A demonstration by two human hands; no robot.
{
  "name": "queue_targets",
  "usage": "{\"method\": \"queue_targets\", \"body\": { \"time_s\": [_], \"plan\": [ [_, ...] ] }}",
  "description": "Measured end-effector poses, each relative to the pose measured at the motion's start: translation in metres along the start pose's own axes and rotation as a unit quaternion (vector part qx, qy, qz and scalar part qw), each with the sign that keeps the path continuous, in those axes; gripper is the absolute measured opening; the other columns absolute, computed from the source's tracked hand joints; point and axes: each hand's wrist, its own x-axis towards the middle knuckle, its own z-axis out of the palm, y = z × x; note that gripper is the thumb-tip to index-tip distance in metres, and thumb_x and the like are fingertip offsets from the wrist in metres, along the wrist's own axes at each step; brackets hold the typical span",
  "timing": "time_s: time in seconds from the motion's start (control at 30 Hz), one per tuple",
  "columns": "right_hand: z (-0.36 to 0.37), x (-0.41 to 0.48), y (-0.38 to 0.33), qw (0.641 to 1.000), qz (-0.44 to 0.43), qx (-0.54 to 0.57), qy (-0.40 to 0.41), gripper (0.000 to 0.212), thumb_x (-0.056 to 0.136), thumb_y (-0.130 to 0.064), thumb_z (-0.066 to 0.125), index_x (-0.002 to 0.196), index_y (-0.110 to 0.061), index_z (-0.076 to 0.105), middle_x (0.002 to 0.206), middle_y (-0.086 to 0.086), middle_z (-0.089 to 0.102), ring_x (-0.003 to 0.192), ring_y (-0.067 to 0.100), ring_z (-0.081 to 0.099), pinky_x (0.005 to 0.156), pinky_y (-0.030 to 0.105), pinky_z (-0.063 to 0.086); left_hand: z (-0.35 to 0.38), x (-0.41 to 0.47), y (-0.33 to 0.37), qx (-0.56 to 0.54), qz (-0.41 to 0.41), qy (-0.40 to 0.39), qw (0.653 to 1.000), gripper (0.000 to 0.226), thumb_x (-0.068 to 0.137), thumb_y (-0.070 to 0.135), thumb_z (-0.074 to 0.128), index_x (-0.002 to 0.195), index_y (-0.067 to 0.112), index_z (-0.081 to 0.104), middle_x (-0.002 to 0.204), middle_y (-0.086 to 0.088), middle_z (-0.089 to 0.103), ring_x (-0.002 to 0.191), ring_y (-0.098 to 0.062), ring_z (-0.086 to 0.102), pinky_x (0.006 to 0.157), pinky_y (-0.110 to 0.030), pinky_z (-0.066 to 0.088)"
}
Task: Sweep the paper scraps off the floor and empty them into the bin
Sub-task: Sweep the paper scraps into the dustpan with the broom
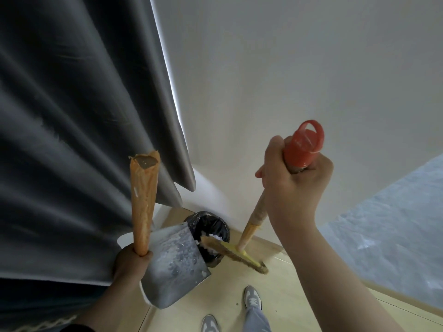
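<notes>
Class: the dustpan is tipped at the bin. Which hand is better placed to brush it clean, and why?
Right. The right hand grips the broom, whose bristles lie at the lip of the dustpan over the bin. The left hand is taken up holding the dustpan's handle, steadying the tilt.

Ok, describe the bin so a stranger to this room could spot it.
Start at the grey curtain on the left and follow its hem down to the corner with the white wall. There, on the pale wooden floor, stands the bin, between the metal dustpan and the yellow broom head. It alone is round and lined with a black bag.
</notes>
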Motion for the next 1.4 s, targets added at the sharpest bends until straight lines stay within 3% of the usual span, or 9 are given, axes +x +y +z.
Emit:
{"method": "queue_targets", "body": {
  "time_s": [0.2, 0.37, 0.53, 0.6, 0.8, 0.97, 1.17, 1.27, 1.4],
  "plan": [
    [-0.013, 0.004, 0.013, 0.998, 0.023, -0.024, -0.046, 0.046, 0.084, -0.020, 0.059, 0.058, 0.012, 0.038, 0.051, 0.026, 0.037, 0.052, 0.051, 0.046, 0.042, 0.043, 0.036, -0.017, -0.013, 0.000, 0.052, 0.041, -0.032, 0.997, 0.022, 0.083, 0.026, 0.064, 0.066, 0.013, 0.058, 0.062, -0.008, 0.063, 0.053, -0.027, 0.060, 0.049, -0.027, 0.044],
    [-0.022, -0.008, 0.014, 0.997, 0.035, -0.044, -0.046, 0.040, 0.083, -0.014, 0.058, 0.050, -0.003, 0.038, 0.040, 0.000, 0.040, 0.048, 0.042, 0.053, 0.043, 0.038, 0.041, -0.025, -0.024, 0.001, 0.030, 0.060, -0.042, 0.997, 0.023, 0.084, 0.021, 0.066, 0.064, 0.013, 0.056, 0.070, -0.013, 0.066, 0.060, -0.028, 0.060, 0.056, -0.030, 0.044],
    [-0.031, -0.036, 0.020, 0.996, 0.021, -0.080, -0.037, 0.046, 0.087, -0.019, 0.060, 0.061, 0.013, 0.040, 0.052, 0.026, 0.039, 0.056, 0.053, 0.050, 0.044, 0.045, 0.039, -0.026, -0.034, -0.001, 0.016, 0.063, -0.051, 0.997, 0.018, 0.084, 0.016, 0.067, 0.076, 0.005, 0.056, 0.087, -0.018, 0.069, 0.069, -0.025, 0.057, 0.061, -0.030, 0.041],
    [-0.035, -0.044, 0.023, 0.995, 0.030, -0.090, -0.023, 0.046, 0.090, -0.016, 0.061, 0.061, 0.013, 0.041, 0.049, 0.022, 0.041, 0.057, 0.053, 0.052, 0.044, 0.040, 0.040, -0.025, -0.039, -0.001, -0.004, 0.057, -0.050, 0.997, 0.015, 0.084, 0.012, 0.069, 0.083, 0.007, 0.054, 0.094, -0.021, 0.066, 0.076, -0.023, 0.052, 0.068, -0.031, 0.040],
    [-0.076, -0.059, 0.022, 0.994, 0.029, -0.090, 0.049, 0.042, 0.090, -0.018, 0.060, 0.054, -0.007, 0.041, 0.044, 0.004, 0.043, 0.051, 0.037, 0.059, 0.047, 0.033, 0.047, -0.025, -0.051, -0.005, 0.093, 0.090, -0.063, 0.990, 0.029, 0.085, 0.027, 0.060, 0.062, 0.010, 0.054, 0.060, -0.008, 0.059, 0.057, -0.026, 0.057, 0.050, -0.027, 0.037],
    [-0.136, -0.068, 0.020, 0.990, 0.025, -0.098, 0.100, 0.045, 0.093, -0.004, 0.058, 0.052, -0.010, 0.041, 0.049, 0.020, 0.043, 0.049, 0.034, 0.056, 0.052, 0.018, 0.049, -0.003, -0.083, 0.006, 0.122, 0.145, -0.051, 0.980, 0.028, 0.085, 0.028, 0.063, 0.062, 0.012, 0.057, 0.058, -0.005, 0.061, 0.056, -0.019, 0.056, 0.048, -0.027, 0.034],
    [-0.238, -0.082, 0.009, 0.978, 0.049, -0.119, 0.161, 0.044, 0.094, -0.004, 0.058, 0.052, -0.008, 0.043, 0.054, 0.027, 0.048, 0.052, 0.028, 0.059, 0.053, 0.015, 0.048, 0.050, -0.152, 0.032, 0.134, 0.190, -0.096, 0.968, 0.026, 0.084, 0.028, 0.065, 0.066, 0.011, 0.059, 0.062, -0.006, 0.062, 0.059, -0.020, 0.060, 0.051, -0.028, 0.043],
    [-0.295, -0.095, 0.007, 0.974, 0.072, -0.128, 0.173, 0.043, 0.094, -0.008, 0.058, 0.054, -0.007, 0.043, 0.053, 0.016, 0.043, 0.049, 0.017, 0.055, 0.056, 0.018, 0.051, 0.077, -0.204, 0.046, 0.153, 0.225, -0.130, 0.953, 0.027, 0.081, 0.036, 0.070, 0.064, 0.028, 0.050, 0.062, 0.003, 0.058, 0.060, -0.015, 0.055, 0.057, -0.029, 0.046],
    [-0.374, -0.112, 0.004, 0.962, 0.098, -0.134, 0.217, 0.042, 0.095, -0.012, 0.059, 0.055, -0.011, 0.045, 0.053, 0.011, 0.046, 0.056, 0.026, 0.060, 0.053, 0.012, 0.046, 0.126, -0.268, 0.068, 0.151, 0.306, -0.129, 0.931, 0.025, 0.082, 0.037, 0.069, 0.065, 0.025, 0.055, 0.069, -0.001, 0.065, 0.071, -0.026, 0.065, 0.060, -0.028, 0.048]
  ]
}}
